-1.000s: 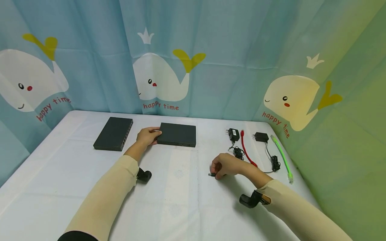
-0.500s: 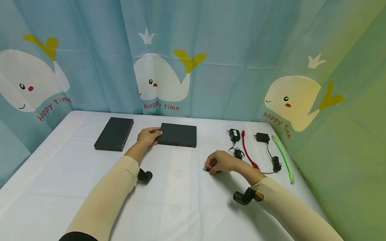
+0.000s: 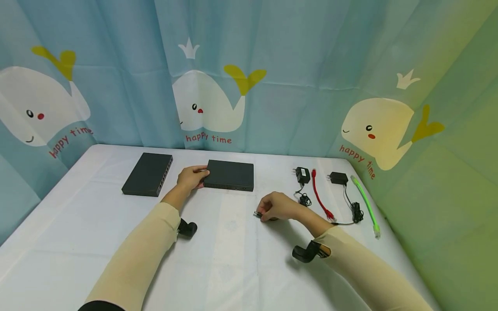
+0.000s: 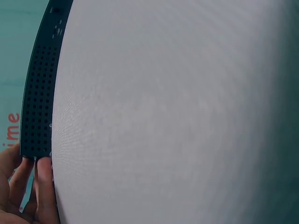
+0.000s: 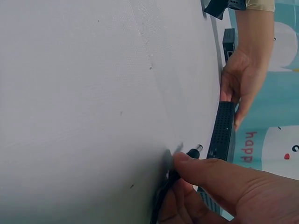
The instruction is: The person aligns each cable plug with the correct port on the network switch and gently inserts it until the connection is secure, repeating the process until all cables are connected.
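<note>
My left hand (image 3: 190,177) grips the left end of a flat black network switch (image 3: 229,175) lying on the table. In the left wrist view, the fingers (image 4: 45,175) meet the end of the switch's vented side (image 4: 39,98). Right of the switch and nearer to me, my right hand (image 3: 278,206) pinches a black DC power plug (image 5: 194,152) between thumb and fingers. The bare metal tip points toward the switch in the right wrist view, with a gap between them. A black cord (image 5: 161,200) trails from the plug, partly hidden by the hand.
A second black switch (image 3: 147,174) with a row of ports lies at left. On the right are a black power adapter (image 3: 302,175) with a coiled cord (image 3: 304,199), a red network cable (image 3: 320,196), another adapter (image 3: 338,178) and a green cable (image 3: 365,206). A curtain (image 3: 292,116) hangs behind the table.
My right hand has moved left and slightly away from me with the power plug. The left adapter's coiled cord has shifted slightly left. My left hand stays on the switch.
</note>
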`<state>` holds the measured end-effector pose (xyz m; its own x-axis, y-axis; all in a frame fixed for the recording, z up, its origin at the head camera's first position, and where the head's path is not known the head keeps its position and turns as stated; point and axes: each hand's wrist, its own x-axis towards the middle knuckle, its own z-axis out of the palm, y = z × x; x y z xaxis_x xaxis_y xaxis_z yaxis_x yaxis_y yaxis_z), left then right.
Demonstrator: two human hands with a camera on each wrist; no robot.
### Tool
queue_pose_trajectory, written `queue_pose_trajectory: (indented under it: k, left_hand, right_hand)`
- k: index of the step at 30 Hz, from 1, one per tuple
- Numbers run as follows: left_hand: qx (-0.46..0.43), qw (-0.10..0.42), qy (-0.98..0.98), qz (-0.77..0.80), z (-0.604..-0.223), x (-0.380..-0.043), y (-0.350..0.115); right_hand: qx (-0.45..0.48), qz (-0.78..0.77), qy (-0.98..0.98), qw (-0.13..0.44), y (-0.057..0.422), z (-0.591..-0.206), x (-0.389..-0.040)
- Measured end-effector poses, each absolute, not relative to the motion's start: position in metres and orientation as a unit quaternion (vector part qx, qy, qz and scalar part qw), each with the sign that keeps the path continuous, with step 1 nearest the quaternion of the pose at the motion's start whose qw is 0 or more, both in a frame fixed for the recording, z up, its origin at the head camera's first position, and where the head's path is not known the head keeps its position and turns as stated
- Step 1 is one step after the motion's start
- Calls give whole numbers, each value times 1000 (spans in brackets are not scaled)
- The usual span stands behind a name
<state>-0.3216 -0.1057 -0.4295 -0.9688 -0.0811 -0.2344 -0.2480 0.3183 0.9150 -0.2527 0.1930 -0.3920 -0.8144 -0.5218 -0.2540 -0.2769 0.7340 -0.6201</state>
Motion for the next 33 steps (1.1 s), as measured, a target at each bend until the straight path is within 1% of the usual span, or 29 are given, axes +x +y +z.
queue_pose_trajectory:
  k: [6,16,24,33]
  left_hand:
    - [-102,73,806,579,-431,-322,-106]
    - [-99,73,803,583,-431,-323,-107]
    - [-99,71,802,585,-432,-322,-106]
    - [-104,70,798,590,-430,-321,-106]
  right_hand:
    - [-190,-308,912,193,186,-395,-256]
    - [-111,-334,920,175,176,-397,-257]
    - [-86,-334,926,154,171,-400,-263]
    - [-39,-399,902,161,164,-403,-266]
